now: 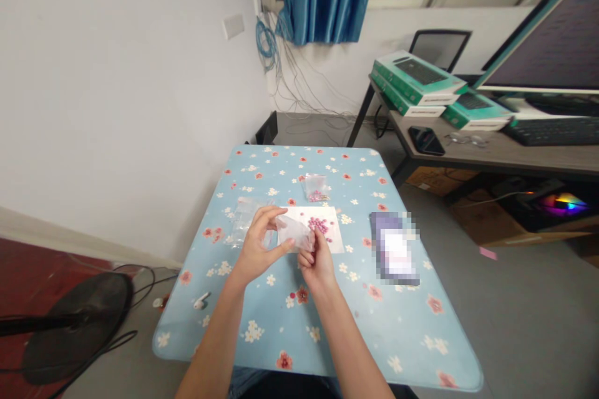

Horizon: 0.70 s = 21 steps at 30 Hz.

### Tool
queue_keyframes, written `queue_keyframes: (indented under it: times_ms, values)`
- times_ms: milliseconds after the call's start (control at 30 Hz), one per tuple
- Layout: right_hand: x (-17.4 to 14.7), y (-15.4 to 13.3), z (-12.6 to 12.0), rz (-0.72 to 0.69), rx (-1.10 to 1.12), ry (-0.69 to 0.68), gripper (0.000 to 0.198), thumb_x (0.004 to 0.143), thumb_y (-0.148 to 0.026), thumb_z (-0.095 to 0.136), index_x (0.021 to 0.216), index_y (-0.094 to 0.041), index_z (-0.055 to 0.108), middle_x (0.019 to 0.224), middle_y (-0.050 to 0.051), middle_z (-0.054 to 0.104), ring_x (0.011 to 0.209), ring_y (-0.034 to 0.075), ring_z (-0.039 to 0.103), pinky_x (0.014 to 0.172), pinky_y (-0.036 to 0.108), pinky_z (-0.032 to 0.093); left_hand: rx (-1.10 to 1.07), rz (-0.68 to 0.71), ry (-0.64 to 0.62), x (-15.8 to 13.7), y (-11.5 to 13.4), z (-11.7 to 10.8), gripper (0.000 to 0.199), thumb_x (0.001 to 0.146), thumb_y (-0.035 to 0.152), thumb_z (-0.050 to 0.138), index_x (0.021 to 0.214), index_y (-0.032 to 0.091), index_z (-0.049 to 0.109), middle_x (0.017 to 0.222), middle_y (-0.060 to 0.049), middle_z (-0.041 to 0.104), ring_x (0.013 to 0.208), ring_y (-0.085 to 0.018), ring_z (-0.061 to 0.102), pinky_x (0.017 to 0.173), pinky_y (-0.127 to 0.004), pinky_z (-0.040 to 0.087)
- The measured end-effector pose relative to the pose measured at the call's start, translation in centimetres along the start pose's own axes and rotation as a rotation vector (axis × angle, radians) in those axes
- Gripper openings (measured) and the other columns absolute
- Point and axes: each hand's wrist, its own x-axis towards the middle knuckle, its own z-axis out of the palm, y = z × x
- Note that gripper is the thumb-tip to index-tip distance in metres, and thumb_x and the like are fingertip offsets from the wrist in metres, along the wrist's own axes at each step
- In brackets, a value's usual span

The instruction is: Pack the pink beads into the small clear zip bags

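A small clear plastic bag [294, 234] is held up between my hands above a white sheet of paper [337, 243]. My left hand [260, 244] grips the bag's left side, thumb in front and curved fingers along the upper edge. At the lower right corner, my right hand [319, 263] pinches the bag with its fingers curled in. Pink beads [319, 224] lie loosely piled on the paper just beyond my right fingers. Behind the paper rests a zip bag [316, 187] with pink pieces in its bottom. More clear plastic packaging [244, 215] lies left of the paper, partly behind my left hand.
The small table has a blue flowered cover [281, 168]. A phone-like item [395, 252], pixelated, lies on the right, and a white earbud [201, 301] at the left. One pink bead [292, 295] sits near my forearms. A desk with green keyboard boxes [416, 78] stands at right.
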Motion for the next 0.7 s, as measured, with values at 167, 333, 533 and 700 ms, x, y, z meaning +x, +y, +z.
queue_keyframes:
  times_ms: [167, 333, 533, 700]
  values:
    - [1.6, -1.7, -0.3, -0.225, -0.315, 0.002, 0.05, 0.078, -0.057, 0.054, 0.055, -0.022, 0.027, 0.041, -0.012, 0.022, 0.034, 0.004, 0.009, 0.034, 0.02, 0.006, -0.221, -0.145, 0.166, 0.2, -1.3, -1.5, 0.048, 0.069, 0.024, 0.072, 0.114, 0.023, 0.056, 0.117, -0.007, 0.05, 0.089, -0.016, 0.059, 0.077, -0.028, 0.05]
    - [4.1, -4.3, -1.2, -0.673, -1.195, -0.005, 0.054, 0.089, -0.058, 0.036, 0.05, -0.021, 0.033, 0.044, -0.004, 0.035, 0.044, 0.01, 0.035, 0.047, 0.024, 0.024, -0.406, -0.329, 0.463, 0.5, -3.1, -3.6, 0.045, 0.06, 0.015, 0.067, 0.104, 0.023, 0.058, 0.115, -0.003, 0.053, 0.088, -0.014, 0.058, 0.069, -0.022, 0.048]
    - [5.5, -5.7, -1.2, -0.801, -2.16, 0.003, 0.046, 0.097, -0.041, 0.032, 0.064, -0.02, 0.056, 0.067, 0.005, 0.065, 0.064, 0.017, 0.059, 0.056, 0.027, 0.027, -0.467, -0.464, 0.552, 0.2, -5.3, -4.9, 0.041, 0.055, 0.015, 0.06, 0.095, 0.022, 0.06, 0.11, -0.002, 0.054, 0.086, -0.013, 0.058, 0.066, -0.02, 0.046]
    - [6.0, -5.6, -0.9, -0.755, -2.442, -0.021, 0.042, 0.097, -0.04, 0.033, 0.077, -0.019, 0.064, 0.079, 0.007, 0.07, 0.07, 0.018, 0.064, 0.057, 0.025, 0.03, -0.313, -0.471, 0.563, -0.2, -6.7, -4.9, 0.04, 0.059, 0.02, 0.054, 0.099, 0.022, 0.06, 0.111, -0.002, 0.056, 0.087, -0.015, 0.06, 0.068, -0.023, 0.045]
